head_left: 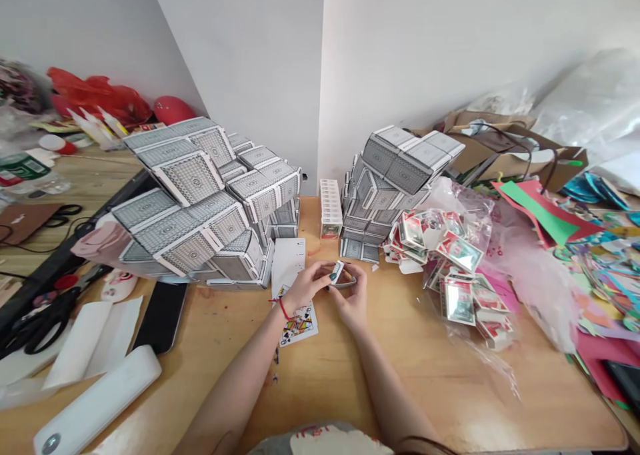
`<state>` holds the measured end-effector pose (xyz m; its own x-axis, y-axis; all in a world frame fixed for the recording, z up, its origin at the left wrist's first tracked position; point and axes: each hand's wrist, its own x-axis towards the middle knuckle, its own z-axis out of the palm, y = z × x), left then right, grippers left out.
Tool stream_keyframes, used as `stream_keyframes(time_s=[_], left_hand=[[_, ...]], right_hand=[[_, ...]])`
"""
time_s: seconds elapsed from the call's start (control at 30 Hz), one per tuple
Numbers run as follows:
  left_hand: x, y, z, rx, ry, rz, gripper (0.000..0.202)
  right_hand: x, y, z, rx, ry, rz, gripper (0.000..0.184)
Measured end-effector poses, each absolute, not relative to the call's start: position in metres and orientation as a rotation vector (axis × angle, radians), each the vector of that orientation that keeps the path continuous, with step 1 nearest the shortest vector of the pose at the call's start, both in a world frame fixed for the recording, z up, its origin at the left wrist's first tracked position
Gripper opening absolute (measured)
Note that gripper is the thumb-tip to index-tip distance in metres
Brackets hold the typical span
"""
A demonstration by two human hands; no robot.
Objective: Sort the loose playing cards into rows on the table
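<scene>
Both hands meet over the middle of the table. My left hand (310, 283), with a red string at its wrist, pinches a playing card (339, 270) that looks bent or folded. On the other side, my right hand (353, 296) has its fingers closed around the same piece; how the card is folded is partly hidden. Under my left wrist lie loose playing cards (303, 323), a queen face up among them. Blank white cards or card strips (289, 258) extend behind them. Two structures of folded cards, a left stack (195, 205) and a right stack (395, 178), rise behind the hands.
A row of small card boxes (331, 208) stands between the stacks. Opened card boxes (457, 302) and crumpled plastic (530, 295) pile up at right. At left lie a black phone (160, 316), scissors (47, 318) and a white oblong device (100, 402). A paper bag (560, 168) stands behind.
</scene>
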<state>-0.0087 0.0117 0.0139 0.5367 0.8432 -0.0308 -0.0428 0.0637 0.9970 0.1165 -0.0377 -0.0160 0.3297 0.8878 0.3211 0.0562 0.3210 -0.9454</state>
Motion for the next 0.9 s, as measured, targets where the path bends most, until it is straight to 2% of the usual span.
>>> stream_keyframes(time_s=[0.27,0.4,0.53,0.67,0.9], left_hand=[[-0.017,0.017,0.024,1.239,0.628,0.544,0.035],[-0.018,0.018,0.018,1.153,0.654,0.572,0.038],[-0.018,0.018,0.012,1.062,0.665,0.657,0.045],[-0.018,0.016,0.006,1.036,0.720,0.750,0.049],[-0.014,0.012,0.004,1.075,0.781,0.835,0.050]], right_hand=[[0.119,-0.043,-0.015,-1.135,-1.256,0.684,0.053],[0.119,-0.041,-0.016,-1.167,-1.273,0.636,0.054],[0.121,-0.036,-0.022,-1.307,-1.201,0.578,0.063],[0.125,-0.033,-0.026,-1.289,-1.103,0.753,0.066],[0.134,-0.030,-0.020,-1.093,-0.798,1.088,0.057]])
